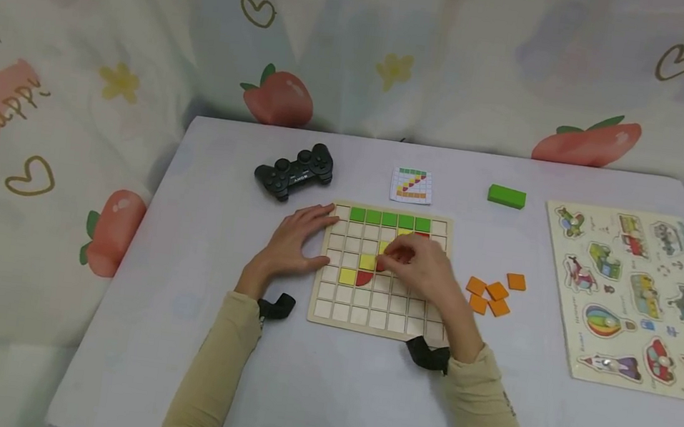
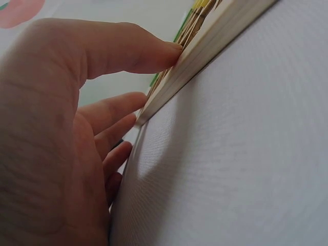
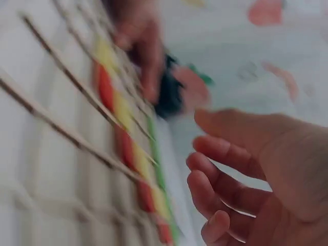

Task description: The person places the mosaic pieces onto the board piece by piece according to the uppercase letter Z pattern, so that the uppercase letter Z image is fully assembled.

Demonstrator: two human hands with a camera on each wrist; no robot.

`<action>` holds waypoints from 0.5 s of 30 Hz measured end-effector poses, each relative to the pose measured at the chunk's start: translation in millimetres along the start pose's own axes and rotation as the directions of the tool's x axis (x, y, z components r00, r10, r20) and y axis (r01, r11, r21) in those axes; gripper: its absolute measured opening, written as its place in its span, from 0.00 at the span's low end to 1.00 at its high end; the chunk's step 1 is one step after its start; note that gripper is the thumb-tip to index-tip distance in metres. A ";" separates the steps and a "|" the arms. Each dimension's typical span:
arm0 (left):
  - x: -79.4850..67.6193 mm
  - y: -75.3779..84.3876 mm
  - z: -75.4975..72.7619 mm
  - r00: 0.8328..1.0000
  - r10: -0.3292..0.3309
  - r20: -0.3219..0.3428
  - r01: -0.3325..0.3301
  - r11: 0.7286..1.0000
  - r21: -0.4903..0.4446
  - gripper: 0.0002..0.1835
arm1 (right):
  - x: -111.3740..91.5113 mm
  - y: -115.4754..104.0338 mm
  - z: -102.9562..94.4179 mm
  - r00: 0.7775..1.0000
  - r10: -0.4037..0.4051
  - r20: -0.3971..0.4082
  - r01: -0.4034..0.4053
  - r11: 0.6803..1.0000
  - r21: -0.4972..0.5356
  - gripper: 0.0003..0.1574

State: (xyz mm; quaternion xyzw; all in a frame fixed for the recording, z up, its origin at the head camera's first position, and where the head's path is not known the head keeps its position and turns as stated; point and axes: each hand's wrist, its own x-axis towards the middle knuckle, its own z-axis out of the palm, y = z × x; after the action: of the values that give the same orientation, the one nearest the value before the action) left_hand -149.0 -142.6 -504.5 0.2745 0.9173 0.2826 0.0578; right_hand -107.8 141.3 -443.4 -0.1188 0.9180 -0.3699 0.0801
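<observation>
A wooden grid board [image 1: 342,312] lies on the white table. Green square tiles [image 1: 389,220] run along its far row, and yellow squares [image 1: 347,276] climb diagonally beside red rounded-corner tiles [image 1: 364,278]. At the board's left edge, my left hand [image 1: 289,241] touches the rim with extended fingers and thumb [image 2: 154,55]. My right hand [image 1: 422,266] is over the middle of the grid, its fingers loosely bent, and hides some cells. In the right wrist view, nothing shows between its thumb and fingers [image 3: 225,151]; that view is blurred.
Several orange square tiles [image 1: 497,291] lie right of the board. Beyond it are a pattern card [image 1: 412,186], a black game controller [image 1: 295,173] and a green block [image 1: 506,196]. A picture puzzle board [image 1: 615,329] occupies the table's right side.
</observation>
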 end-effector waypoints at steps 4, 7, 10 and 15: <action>-0.6 -0.1 3.0 1.000 0.000 -0.010 0.000 1.000 -0.005 0.43 | -20.4 38.6 -58.5 0.982 0.150 -0.114 -0.151 0.989 0.005 0.16; -1.9 0.2 3.7 1.000 -0.002 -0.011 0.002 1.000 -0.001 0.43 | -44.2 73.9 -97.1 0.951 0.300 -0.075 -0.303 0.952 -0.031 0.23; -1.6 1.5 2.4 1.000 -0.004 -0.005 0.004 1.000 0.004 0.43 | -65.5 101.5 -122.1 0.921 0.389 0.008 -0.389 0.920 -0.045 0.29; -1.3 2.4 1.1 1.000 -0.002 -0.009 0.002 1.000 -0.001 0.43 | -76.7 116.7 -129.2 0.899 0.428 0.089 -0.425 0.904 -0.052 0.39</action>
State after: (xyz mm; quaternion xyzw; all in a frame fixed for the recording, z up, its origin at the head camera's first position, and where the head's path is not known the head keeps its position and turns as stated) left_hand -146.5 -141.1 -504.2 0.2721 0.9177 0.2841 0.0542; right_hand -83.2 329.3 -428.2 0.0655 0.9222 -0.3228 0.2024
